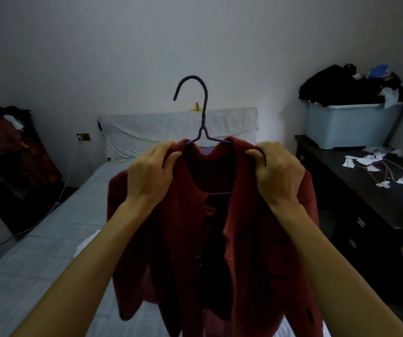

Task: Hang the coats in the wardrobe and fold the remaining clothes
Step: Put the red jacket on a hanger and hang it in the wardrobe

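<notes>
A dark red coat (244, 239) hangs open in front of me on a purple hanger (201, 105), whose hook stands upright above the collar. My left hand (151, 173) grips the coat's left shoulder, fingers curled over the cloth. At the other shoulder, my right hand (278, 171) pinches the fabric the same way. Both sleeves dangle down over the bed. The hanger's lower bar shows faintly inside the open front.
A bed (49, 239) with a pale blue quilted cover runs ahead to a white headboard (171, 127). Right: a dark dresser (377, 203) with white scraps and a light blue bin (351, 125) heaped with clothes (341, 86). Left: a pile of dark and red clothes (8, 147).
</notes>
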### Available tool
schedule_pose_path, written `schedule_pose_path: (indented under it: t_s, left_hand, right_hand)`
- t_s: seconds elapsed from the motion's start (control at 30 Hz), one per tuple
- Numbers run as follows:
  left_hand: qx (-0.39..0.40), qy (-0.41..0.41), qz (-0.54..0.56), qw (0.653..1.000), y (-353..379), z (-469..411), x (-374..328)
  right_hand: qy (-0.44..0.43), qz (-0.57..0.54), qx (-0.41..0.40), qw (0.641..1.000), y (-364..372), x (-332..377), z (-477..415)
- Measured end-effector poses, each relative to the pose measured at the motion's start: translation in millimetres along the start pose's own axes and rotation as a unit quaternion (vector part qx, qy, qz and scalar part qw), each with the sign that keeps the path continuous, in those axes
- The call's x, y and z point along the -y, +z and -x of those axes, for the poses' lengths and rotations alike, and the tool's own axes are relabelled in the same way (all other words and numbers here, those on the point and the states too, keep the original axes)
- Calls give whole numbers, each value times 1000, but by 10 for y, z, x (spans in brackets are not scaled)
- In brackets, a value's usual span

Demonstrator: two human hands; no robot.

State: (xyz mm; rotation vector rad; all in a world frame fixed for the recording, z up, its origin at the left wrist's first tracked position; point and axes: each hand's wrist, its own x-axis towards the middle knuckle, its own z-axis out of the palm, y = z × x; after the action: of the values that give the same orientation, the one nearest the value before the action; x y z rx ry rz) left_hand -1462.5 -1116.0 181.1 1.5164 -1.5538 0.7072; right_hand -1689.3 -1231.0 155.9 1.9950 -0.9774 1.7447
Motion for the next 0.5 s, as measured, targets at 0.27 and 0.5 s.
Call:
schedule_pose_path:
  t_s: [0.27, 0.5]
  left_hand:
    - [48, -26, 8, 998, -355, 34, -15]
    - [27, -26, 48, 998, -458, 336, -173]
  right_hand:
    - [18, -24, 15, 999, -334, 323, -6]
    - [30, -17, 103, 994, -685, 486, 289]
